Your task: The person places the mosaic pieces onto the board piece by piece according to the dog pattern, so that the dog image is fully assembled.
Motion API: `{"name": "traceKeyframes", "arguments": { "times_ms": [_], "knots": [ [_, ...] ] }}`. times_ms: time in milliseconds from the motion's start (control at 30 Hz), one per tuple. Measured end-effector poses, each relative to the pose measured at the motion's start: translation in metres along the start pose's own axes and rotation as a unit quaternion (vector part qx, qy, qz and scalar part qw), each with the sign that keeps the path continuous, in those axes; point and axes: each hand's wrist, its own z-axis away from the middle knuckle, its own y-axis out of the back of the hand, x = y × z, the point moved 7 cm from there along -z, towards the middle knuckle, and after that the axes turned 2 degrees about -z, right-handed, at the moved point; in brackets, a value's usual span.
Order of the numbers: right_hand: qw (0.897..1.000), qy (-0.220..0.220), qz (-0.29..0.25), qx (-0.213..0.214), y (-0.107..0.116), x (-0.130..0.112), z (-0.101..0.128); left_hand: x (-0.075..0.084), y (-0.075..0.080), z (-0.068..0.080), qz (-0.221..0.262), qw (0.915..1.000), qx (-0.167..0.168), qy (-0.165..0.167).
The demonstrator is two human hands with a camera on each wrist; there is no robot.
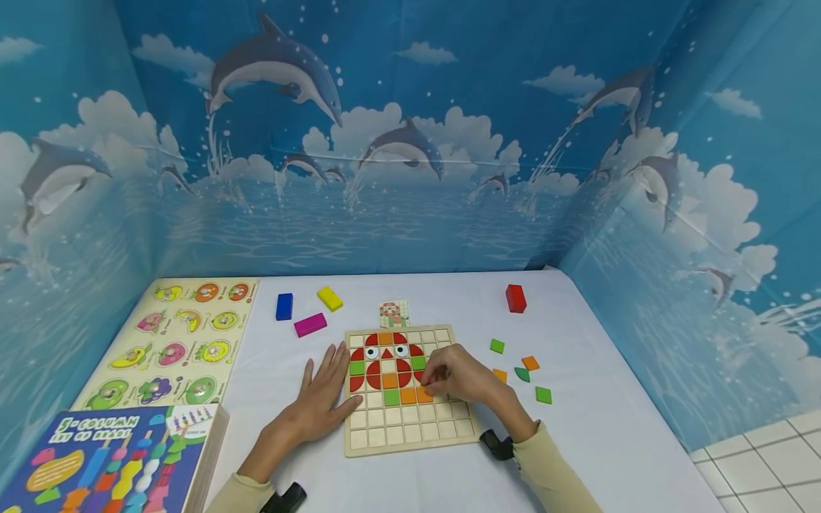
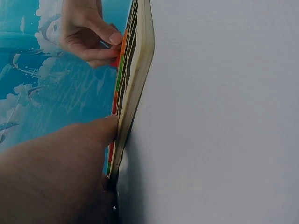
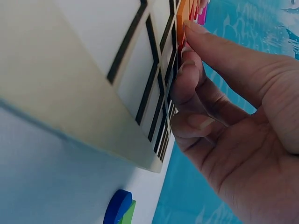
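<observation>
A wooden grid board [image 1: 385, 436] lies on the white table, partly filled with red, green, orange and white tiles and two eye tiles. My left hand [image 1: 318, 402] rests flat at the board's left side, fingers straight, thumb on its edge. The left wrist view shows that thumb [image 2: 110, 128] against the rim. Over the right part of the board, my right hand [image 1: 460, 374] pinches an orange square tile [image 1: 424, 395] at the end of the lowest tile row. In the right wrist view, the thumb touches the orange tile [image 3: 181, 23] and the other fingers are curled.
A small picture card [image 1: 394, 313] lies behind the board. Loose green tiles [image 1: 544, 395] and orange tiles [image 1: 530, 363] lie to the right, near a red block [image 1: 516, 298]. Blue [image 1: 284, 306], yellow and magenta blocks lie back left. A fruit puzzle board [image 1: 173, 335] and box [image 1: 122, 456] occupy the left.
</observation>
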Motion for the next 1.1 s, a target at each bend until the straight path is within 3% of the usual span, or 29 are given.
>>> {"name": "traceKeyframes", "arguments": {
  "times_ms": [200, 333, 467, 667, 900, 1100],
  "knots": [
    [1.0, 0.006, 0.003, 0.018, 0.008, -0.001, 0.003, 0.001, 0.002, -0.002, 0.003, 1.0, -0.003, -0.006],
    [0.998, -0.008, 0.022, 0.054, 0.023, 0.01, 0.017, 0.002, 0.0, 0.0, 0.005, 1.0, -0.004, -0.006],
    [0.992, -0.047, 0.048, 0.108, 0.052, 0.032, 0.04, 0.004, 0.0, 0.0, 0.009, 0.9999, -0.005, -0.013],
    [0.973, -0.151, 0.069, 0.16, 0.09, 0.068, 0.079, 0.009, 0.006, 0.0, 0.02, 0.9994, 0.002, -0.028],
    [0.958, -0.224, 0.085, 0.16, 0.107, 0.099, 0.115, 0.012, 0.01, 0.003, 0.013, 0.9997, -0.018, -0.004],
    [0.953, -0.247, 0.08, 0.155, 0.111, 0.111, 0.123, 0.013, 0.009, 0.006, 0.015, 0.9997, -0.017, -0.003]
  ]
}}
